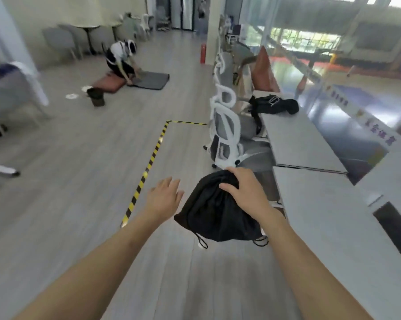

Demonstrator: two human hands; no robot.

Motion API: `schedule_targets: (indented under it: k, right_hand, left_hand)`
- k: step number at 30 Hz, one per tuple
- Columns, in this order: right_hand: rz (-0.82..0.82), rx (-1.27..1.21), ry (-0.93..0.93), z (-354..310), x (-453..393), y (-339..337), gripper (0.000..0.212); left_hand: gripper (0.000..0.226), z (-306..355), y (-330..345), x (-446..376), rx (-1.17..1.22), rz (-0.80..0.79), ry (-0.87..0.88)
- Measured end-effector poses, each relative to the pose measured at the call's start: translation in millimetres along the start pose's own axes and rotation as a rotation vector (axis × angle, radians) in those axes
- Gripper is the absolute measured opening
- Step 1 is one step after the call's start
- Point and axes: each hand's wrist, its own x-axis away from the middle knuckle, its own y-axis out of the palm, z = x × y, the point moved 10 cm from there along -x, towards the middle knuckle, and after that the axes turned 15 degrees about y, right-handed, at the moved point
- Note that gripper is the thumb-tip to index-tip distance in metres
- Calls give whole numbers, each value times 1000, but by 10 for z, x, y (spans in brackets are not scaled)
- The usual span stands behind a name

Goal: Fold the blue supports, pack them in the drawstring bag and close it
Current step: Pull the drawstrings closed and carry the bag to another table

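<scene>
black, thin fabric: the one drawstring bag (218, 211) hangs in the air over the grey floor (79, 181), just beside the near desk (333, 215). the right hand (245, 185) holds it from above at the gathered neck, fingers curled over the bunched cloth. the left hand (165, 197) hovers just beside the bag, fingers straight and slightly spread, touching nothing.

the bag looks soft and limp, and its body bulges and sags, so i'd judge something is inside and that it is light enough for one hand. the fabric seems slick, so the bunched neck or the cords is the surer place to take hold; a palm under the bottom would steady it. two cord loops (203, 242) dangle at the lower corners.

no blue supports are in view (whether they are in the bag cannot be told). the neck looks gathered, so closing may be nearly done.

counted: one drawstring bag, two hands, two desks along the right, one other black bag (273, 105) on the far desk, white office chairs (225, 132) in a blurred row, and one other person (121, 61) kneeling at a mat.
</scene>
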Motion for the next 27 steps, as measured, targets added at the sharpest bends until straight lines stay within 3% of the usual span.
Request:
schedule_targets:
  k: [11,21,27]
  right_hand:
    - [-307,16,-250,-3012,-1283,2773,34]
    - [-462,-12,-593,-5867,-2148,5038,42]
    - [-602,-32,-766,-7444,-2563,6152,40]
  left_hand:
    - [52,-3757,-744,1155,-63,-5,-436]
    - [47,-6522,-1253,2342,-64,73,-876]
    - [47,-7805,-1593,2734,-62,110,-1101]
